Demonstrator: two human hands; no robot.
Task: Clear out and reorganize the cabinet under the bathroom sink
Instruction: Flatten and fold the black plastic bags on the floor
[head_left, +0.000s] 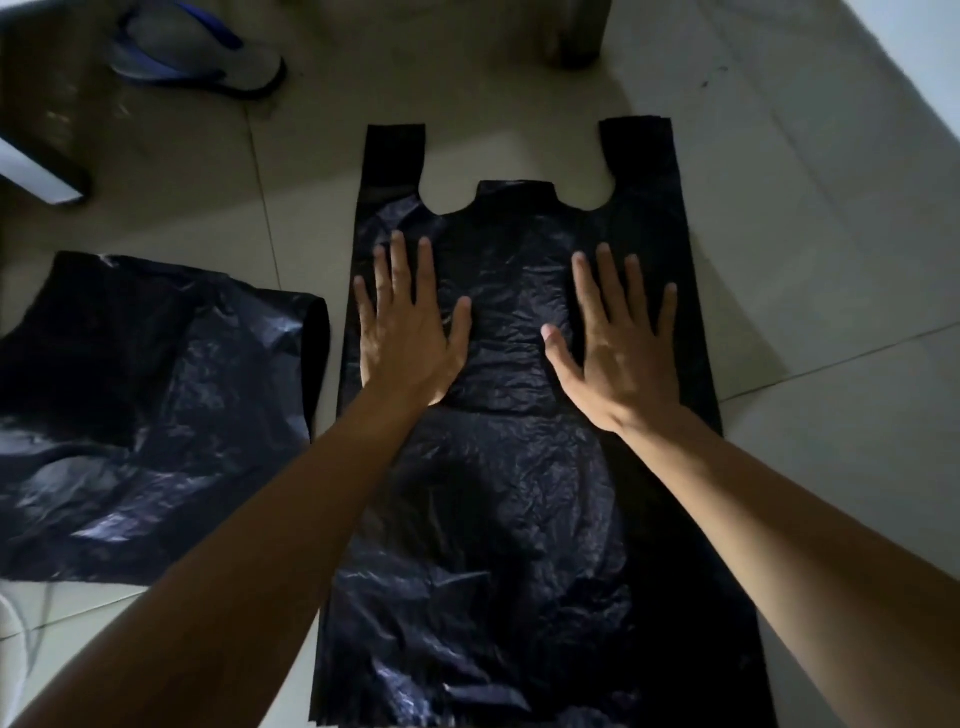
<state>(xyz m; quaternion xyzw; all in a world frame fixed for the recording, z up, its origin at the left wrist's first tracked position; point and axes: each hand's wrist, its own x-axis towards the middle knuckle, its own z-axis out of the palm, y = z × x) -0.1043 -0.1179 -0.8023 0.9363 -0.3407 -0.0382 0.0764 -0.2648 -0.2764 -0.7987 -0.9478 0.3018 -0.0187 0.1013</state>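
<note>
Both palms flat, fingers spread: left hand & right hand press on black crinkled plastic carrier bag, laid flat on pale tiled floor, handles pointing away. 2nd black plastic bag lies rumpled just left.

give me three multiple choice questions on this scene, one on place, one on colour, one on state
1. Where does the crumpled bag lie?
A. left of the flat bag
B. on top of it
C. right of it

2. What colour is the flat bag?
A. white
B. black
C. blue

3. How do the left hand and right hand meet the flat bag?
A. gripping its handles
B. pressed flat, fingers spread
C. as fists

Answers:
1 A, it lies on the floor beside the flat bag's left edge.
2 B, both bags are black plastic.
3 B, both palms lie on its upper half.
</note>
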